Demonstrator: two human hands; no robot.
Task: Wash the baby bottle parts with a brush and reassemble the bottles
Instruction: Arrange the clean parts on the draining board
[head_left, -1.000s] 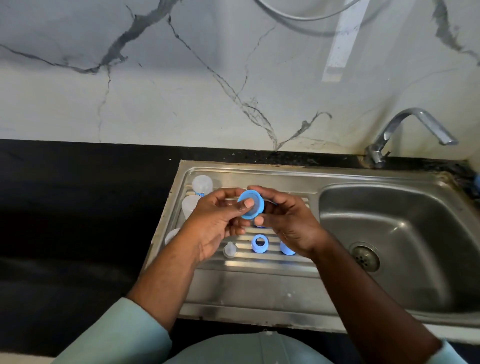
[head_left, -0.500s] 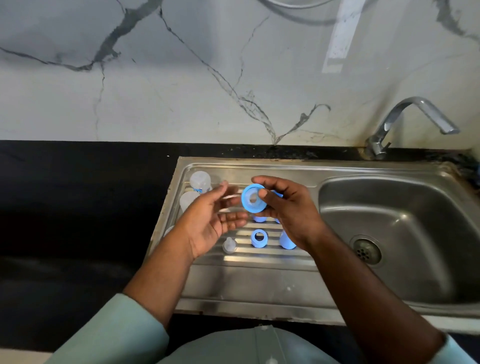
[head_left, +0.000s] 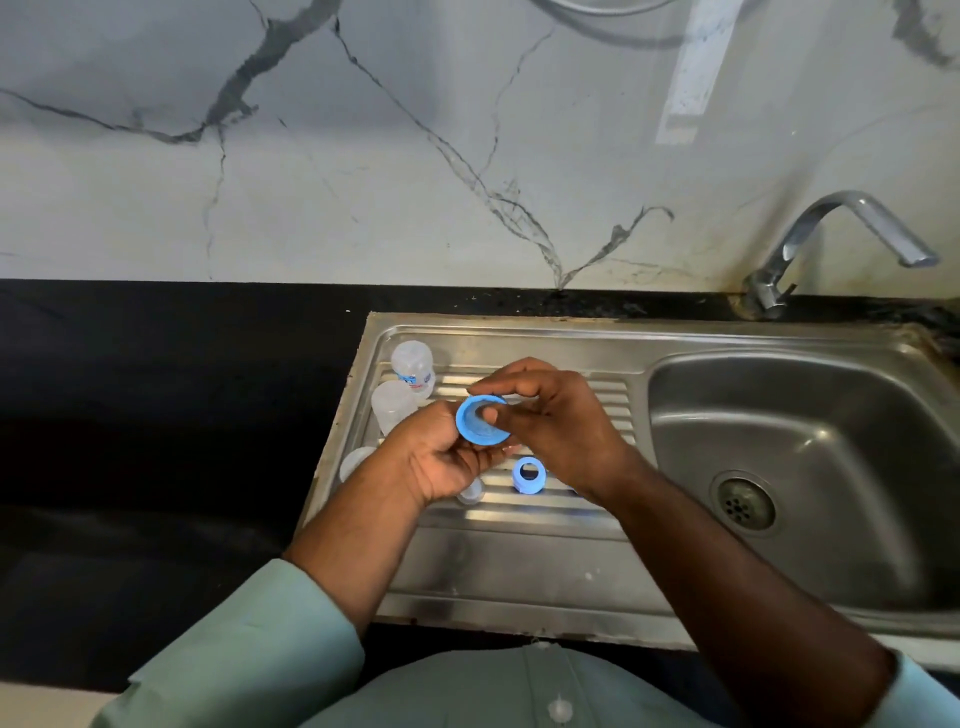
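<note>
Hands: left (head_left: 447, 462) cradles blue collar ring (head_left: 480, 421) from beneath | right (head_left: 550, 415) pinches its rim, likely seating a teat | bottles (head_left: 402, 384) parked on drainboard (head_left: 519, 571) to drain.

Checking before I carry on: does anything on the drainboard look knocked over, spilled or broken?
Nothing stands out. The two clear bottles stand at the drainboard's left edge, a blue ring lies by itself, and both hands hold the blue collar. No spill or damage visible.
</note>
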